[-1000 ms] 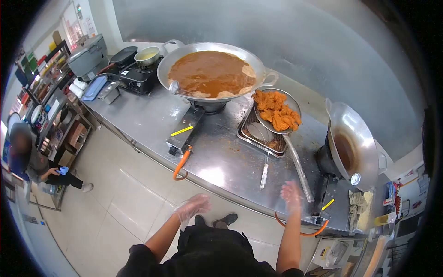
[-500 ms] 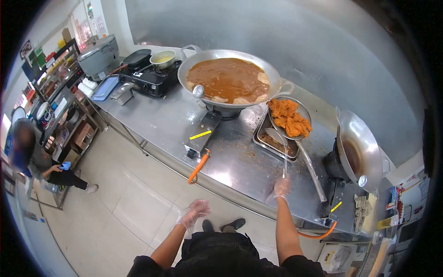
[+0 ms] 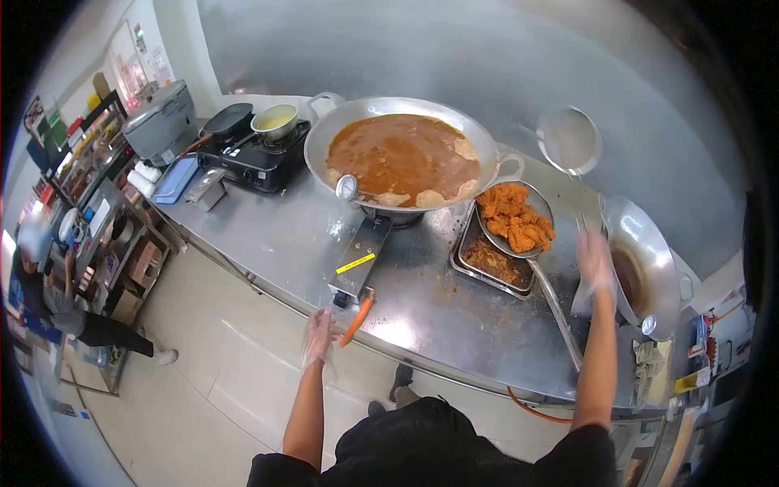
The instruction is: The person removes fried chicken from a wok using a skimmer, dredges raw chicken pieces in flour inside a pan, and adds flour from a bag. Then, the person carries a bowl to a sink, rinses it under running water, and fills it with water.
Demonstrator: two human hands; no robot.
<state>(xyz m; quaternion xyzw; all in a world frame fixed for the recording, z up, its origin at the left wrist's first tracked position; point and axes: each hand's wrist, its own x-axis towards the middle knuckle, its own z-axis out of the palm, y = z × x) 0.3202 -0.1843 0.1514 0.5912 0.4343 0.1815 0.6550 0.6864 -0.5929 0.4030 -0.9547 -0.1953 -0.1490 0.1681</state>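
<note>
Your right hand [image 3: 596,264], in a clear plastic glove, is raised over the right part of the counter. Blurred, but its fingers look closed round the thin metal handle of a round fine-mesh skimmer [image 3: 570,140]. Mesh head up, in front of the grey metal back wall [image 3: 438,49]; cannot tell whether it touches.

Your left hand [image 3: 319,337], same kind of glove, is at the near edge of the stainless-steel counter [image 3: 422,312], fingers loosely bent and apart, nothing in them. Just beside it: an orange rubber hose [image 3: 357,319] from a boxy metal gas burner [image 3: 357,260] with a yellow label.

Above that burner, a wide silver two-handled wok [image 3: 389,106] of brown liquid [image 3: 389,154]; pale, foamy-looking patches [image 3: 430,198] along its near and right edge. Round dial thermometer [image 3: 346,187] at the rim, your side.

Right of the wok, a pile of orange-brown fried pieces [image 3: 515,219] sits in a round strainer with a long metal handle [image 3: 554,308]. The strainer lies over part of a rectangular metal tray [image 3: 519,293] with brown crumbs in it.

Beside your right hand, a second silver wok [image 3: 641,219], tilted in view, a smaller brown pool at its bottom. Cannot tell if your glove touches it.

Far left, off the counter, another person in dark trousers [image 3: 114,333] stands by the shelves [image 3: 146,272].
</note>
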